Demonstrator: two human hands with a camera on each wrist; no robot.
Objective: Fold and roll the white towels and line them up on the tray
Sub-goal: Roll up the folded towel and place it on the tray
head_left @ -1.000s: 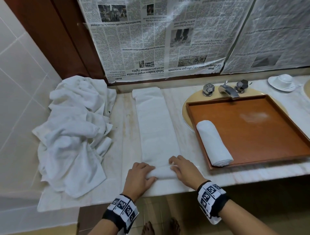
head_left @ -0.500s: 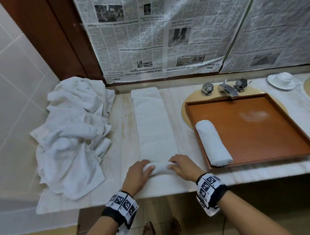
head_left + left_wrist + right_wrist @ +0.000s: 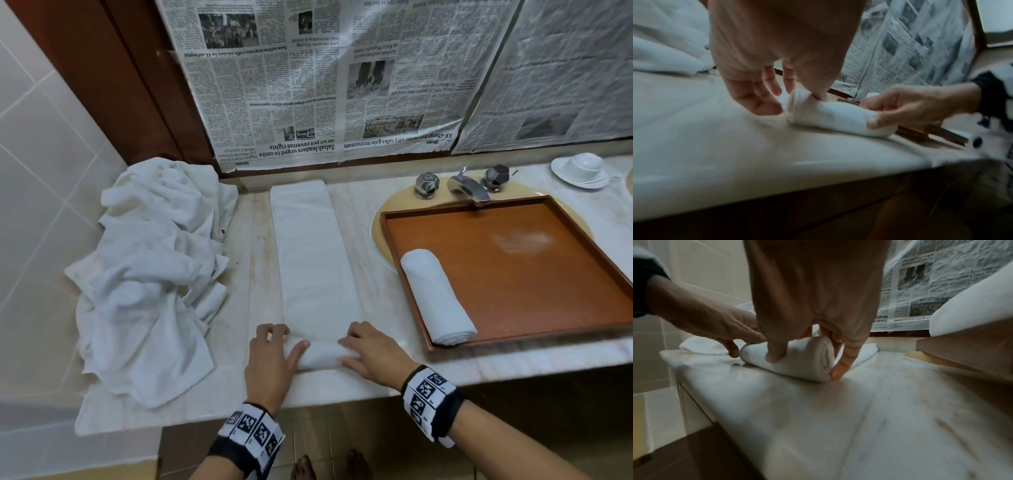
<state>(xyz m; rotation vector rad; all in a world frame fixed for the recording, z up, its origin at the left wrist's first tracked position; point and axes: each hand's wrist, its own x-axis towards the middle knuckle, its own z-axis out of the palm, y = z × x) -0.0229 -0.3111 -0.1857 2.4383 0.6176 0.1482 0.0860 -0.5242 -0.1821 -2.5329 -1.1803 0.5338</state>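
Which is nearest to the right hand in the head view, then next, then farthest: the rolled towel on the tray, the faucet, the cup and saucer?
From the right hand:
1. Rolled towel, at the tray's left edge, just to the hand's right.
2. Faucet, behind the tray at the back of the counter.
3. Cup and saucer, far right back corner.

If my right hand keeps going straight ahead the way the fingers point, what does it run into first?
Probably the flat unrolled stretch of the folded white towel, which your right hand is rolling along. Beyond that lies the newspaper-covered back wall. The brown wooden tray sits off to the right, seemingly outside that line.
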